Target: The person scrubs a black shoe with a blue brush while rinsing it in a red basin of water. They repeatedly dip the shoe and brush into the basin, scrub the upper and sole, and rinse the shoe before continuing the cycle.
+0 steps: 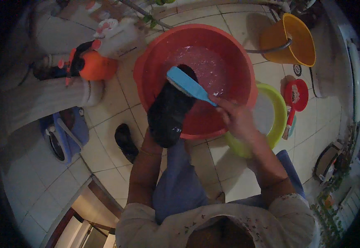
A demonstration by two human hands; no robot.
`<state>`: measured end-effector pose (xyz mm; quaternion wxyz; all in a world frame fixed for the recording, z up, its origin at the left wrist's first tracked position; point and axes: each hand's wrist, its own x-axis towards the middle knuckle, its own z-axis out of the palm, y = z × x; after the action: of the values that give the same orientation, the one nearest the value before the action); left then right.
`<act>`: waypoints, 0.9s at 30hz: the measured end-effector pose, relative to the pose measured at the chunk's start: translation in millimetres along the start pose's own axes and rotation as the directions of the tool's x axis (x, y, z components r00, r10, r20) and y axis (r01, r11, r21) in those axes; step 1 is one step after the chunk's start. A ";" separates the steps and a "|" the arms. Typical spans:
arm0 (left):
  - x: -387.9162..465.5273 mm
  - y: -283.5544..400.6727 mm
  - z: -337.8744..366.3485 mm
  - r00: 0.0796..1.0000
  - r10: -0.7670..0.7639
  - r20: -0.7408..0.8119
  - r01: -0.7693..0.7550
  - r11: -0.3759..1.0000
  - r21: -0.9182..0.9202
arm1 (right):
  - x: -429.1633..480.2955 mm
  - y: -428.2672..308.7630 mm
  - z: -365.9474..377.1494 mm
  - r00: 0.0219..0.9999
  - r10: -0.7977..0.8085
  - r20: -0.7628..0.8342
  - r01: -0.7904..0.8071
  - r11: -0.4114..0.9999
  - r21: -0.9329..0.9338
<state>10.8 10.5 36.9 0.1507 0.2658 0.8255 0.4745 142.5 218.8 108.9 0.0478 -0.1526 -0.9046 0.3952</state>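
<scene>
A dark, wet shoe (169,111) is held tilted over the left side of a large red plastic basin (251,90) with bubbly water in it. My left hand (155,141) is mostly hidden behind or inside the shoe, with only the wrist area showing below it. In my right hand (234,114) is the handle of a blue scrubbing brush (190,85), its pale bristles against the upper part of the shoe. Another dark shoe (126,142) lies on the tiled floor left of my left forearm.
A lime-green basin (279,117) stands right of the red one, partly behind my right forearm. Farther right are a red plastic scoop (296,90) and a yellow bucket (268,43). An orange round object (99,65) and a blue container (74,133) are at the left.
</scene>
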 end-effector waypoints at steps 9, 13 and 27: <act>8.4 -1.6 3.2 1.000 0.008 -0.017 -0.008 1.000 -0.003 | 78.6 103.3 72.0 0.867 0.447 0.222 -0.262 0.786 -0.560; 14.3 -5.3 8.9 1.000 0.014 -0.028 -0.014 1.000 -0.018 | 73.5 124.8 83.9 0.855 0.469 0.219 -0.308 0.801 -0.513; 10.6 1.6 12.2 1.000 0.012 -0.008 -0.012 1.000 -0.020 | 21.0 32.7 20.4 0.936 0.325 0.136 -0.330 0.944 0.014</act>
<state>8.8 25.9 32.2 0.1473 0.2676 0.8196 0.4848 126.2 232.1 70.4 -0.0757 -0.2737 -0.8604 0.4231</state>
